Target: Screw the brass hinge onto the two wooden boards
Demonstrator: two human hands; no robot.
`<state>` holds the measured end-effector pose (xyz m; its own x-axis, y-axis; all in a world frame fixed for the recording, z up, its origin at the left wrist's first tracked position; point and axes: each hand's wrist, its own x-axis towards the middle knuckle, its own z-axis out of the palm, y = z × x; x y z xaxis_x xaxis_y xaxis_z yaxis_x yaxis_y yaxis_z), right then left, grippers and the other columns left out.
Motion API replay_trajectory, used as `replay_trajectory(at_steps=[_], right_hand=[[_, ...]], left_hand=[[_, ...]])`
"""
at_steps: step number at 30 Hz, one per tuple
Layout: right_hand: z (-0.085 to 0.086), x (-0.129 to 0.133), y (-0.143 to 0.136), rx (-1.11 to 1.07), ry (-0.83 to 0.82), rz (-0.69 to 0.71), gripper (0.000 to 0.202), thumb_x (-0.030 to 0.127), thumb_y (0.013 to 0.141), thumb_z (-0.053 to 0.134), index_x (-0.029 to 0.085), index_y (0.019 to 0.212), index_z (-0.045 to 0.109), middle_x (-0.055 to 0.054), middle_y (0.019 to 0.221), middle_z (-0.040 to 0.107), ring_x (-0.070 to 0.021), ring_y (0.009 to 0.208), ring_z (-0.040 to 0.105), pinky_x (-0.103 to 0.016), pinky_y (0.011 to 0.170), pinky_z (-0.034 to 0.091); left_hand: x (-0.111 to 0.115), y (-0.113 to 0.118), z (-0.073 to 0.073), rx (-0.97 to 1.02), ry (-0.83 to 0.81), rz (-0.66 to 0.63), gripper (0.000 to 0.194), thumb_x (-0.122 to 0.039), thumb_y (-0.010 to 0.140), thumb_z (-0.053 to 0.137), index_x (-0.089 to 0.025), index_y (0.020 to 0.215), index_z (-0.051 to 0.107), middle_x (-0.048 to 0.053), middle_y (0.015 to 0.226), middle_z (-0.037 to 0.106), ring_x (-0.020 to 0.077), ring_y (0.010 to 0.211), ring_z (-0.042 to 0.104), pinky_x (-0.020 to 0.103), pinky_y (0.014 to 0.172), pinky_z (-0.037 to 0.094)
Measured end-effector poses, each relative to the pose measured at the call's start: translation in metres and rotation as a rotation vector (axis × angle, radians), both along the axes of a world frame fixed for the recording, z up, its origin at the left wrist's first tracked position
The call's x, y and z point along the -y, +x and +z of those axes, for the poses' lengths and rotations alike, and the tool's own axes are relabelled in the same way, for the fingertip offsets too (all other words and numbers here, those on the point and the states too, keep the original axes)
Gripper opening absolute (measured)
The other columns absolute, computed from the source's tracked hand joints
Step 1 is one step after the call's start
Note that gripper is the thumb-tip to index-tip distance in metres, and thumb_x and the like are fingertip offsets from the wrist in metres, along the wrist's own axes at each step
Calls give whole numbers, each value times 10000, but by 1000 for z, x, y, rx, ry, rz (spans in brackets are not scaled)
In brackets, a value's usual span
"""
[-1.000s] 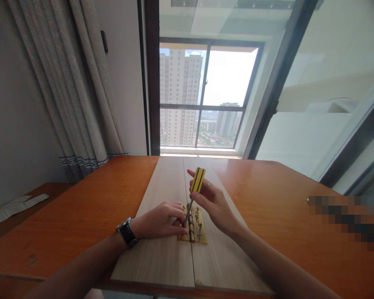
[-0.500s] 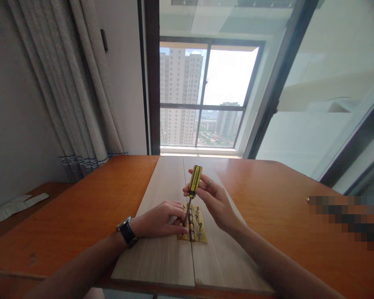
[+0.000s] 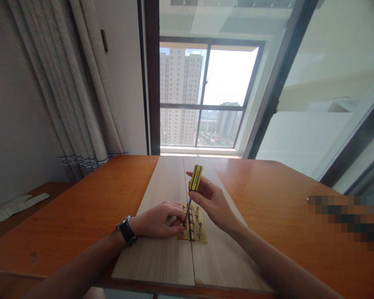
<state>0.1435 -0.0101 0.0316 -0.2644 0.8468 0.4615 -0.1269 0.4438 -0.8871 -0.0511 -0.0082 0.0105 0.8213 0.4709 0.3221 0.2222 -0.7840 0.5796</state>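
Note:
Two pale wooden boards (image 3: 162, 257) lie side by side on an orange-brown table (image 3: 81, 216). A brass hinge (image 3: 198, 227) spans the seam between them. My right hand (image 3: 213, 201) grips the handle of a yellow-and-black screwdriver (image 3: 194, 179), its shaft slanting down to the hinge's left leaf. My left hand (image 3: 157, 219), with a wristwatch (image 3: 126, 231), rests on the left board, fingertips pinched at the screwdriver tip against the hinge. Whatever sits under the tip is hidden by the fingers.
A window and glass partition stand beyond the table's far edge. Curtains (image 3: 75, 91) hang at the left. A lower side surface at far left carries a pale flat strip (image 3: 15, 205). A blurred patch covers the table's right side.
The screwdriver handle has turned in my right hand's fingers and tilted slightly, its tip staying on the hinge. My left hand has held its place.

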Motion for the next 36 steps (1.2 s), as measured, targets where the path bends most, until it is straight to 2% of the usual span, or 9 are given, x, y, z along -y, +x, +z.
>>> replay_trajectory(at_steps=[7,15,21,28,36], right_hand=[[4,4,-2,-87,-65,108,557,297,773,746,228,1298,572,-36,924,696,-172,847,637,-350,813,501],[4,5,3,-102,-26,199,468,310,867,646,221,1311,529,-59,947,704,-189,814,650,-350,725,507],[4,4,2,-22,13,120,381,340,862,644,196,1212,607,-67,981,679,-189,858,619,-352,783,491],[-1,1,0,36,-14,22,466,279,791,721,224,1240,611,-10,870,624,-152,771,539,-300,701,455],[-1,1,0,-39,-50,43,446,287,763,759,217,1189,646,-38,933,693,-179,846,627,-346,779,506]], left_hand=[[0,0,-1,-7,10,-11,222,-219,839,600,-168,672,463,10,701,517,139,720,488,243,680,405],[-1,0,-3,-5,32,-15,213,-235,863,585,-167,689,483,10,696,519,144,732,504,251,700,407],[-2,0,-2,-5,37,-13,192,-237,864,585,-155,704,518,19,702,534,144,726,497,254,692,413],[-1,0,-1,6,26,-6,213,-243,857,588,-158,684,499,12,691,520,138,716,478,246,669,413],[-2,0,-3,-7,14,-10,242,-258,861,605,-157,676,485,11,690,512,137,718,469,247,670,411]])
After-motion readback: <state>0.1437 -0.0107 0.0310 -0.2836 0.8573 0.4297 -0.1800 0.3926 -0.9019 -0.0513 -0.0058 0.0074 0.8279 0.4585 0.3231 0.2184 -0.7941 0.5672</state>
